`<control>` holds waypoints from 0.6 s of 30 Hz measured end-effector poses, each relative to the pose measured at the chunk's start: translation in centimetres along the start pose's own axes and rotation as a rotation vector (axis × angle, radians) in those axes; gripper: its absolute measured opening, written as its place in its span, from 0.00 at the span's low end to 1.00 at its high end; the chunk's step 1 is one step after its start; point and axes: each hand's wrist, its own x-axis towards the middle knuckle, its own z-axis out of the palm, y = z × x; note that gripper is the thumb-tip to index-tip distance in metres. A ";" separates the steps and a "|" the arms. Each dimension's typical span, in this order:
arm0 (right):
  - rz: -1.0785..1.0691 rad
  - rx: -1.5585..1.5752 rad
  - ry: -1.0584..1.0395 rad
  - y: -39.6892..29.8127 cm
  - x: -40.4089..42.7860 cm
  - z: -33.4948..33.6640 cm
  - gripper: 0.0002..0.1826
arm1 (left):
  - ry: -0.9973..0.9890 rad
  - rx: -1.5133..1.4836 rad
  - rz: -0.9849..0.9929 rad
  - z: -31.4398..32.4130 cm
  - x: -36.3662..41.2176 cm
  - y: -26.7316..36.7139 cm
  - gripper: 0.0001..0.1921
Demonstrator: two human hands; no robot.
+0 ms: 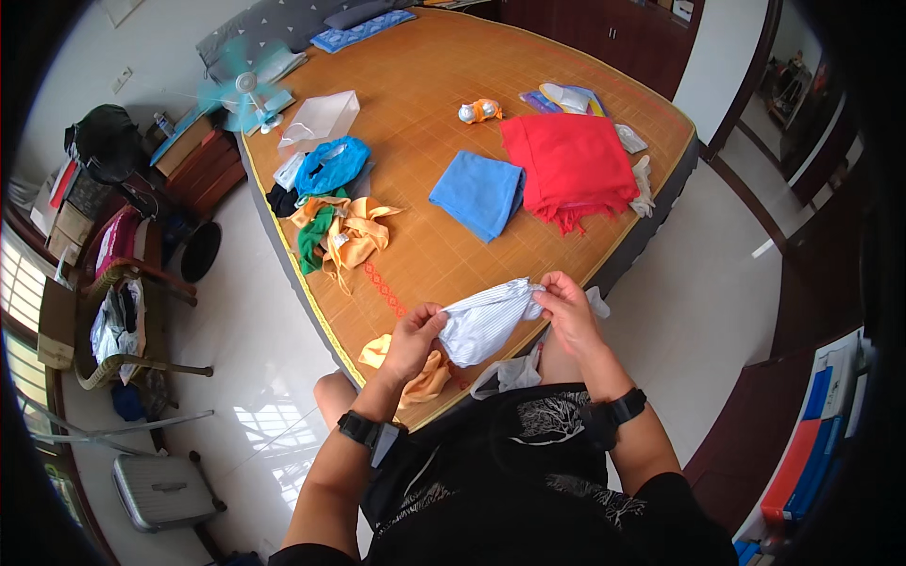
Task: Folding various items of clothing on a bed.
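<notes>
Between my two hands a white and blue striped cloth item [487,320] is held up above the near end of the bed mat [417,276]. My left hand [416,339] pinches its left end, and my right hand [570,311] grips the gathered right end. Peach-coloured cloth [427,378] lies on the mat below my left hand. White plastic or thin cloth [515,373] rests at the bed's near edge, close to my lap. What the striped item is cannot be made out.
Farther up lie a folded blue cloth [476,194], a folded red fringed textile [566,163], and an orange-and-white bundle [480,110]. Left of them is a pile of peach and green cloths [354,230] beneath a bright blue one [333,164]. A turquoise fan [246,83] stands at the far left edge.
</notes>
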 end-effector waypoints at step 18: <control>0.288 0.183 -0.244 1.2 0.8 3.1 0.02 | 0.399 0.423 0.289 -1.3 -1.4 0.7 0.13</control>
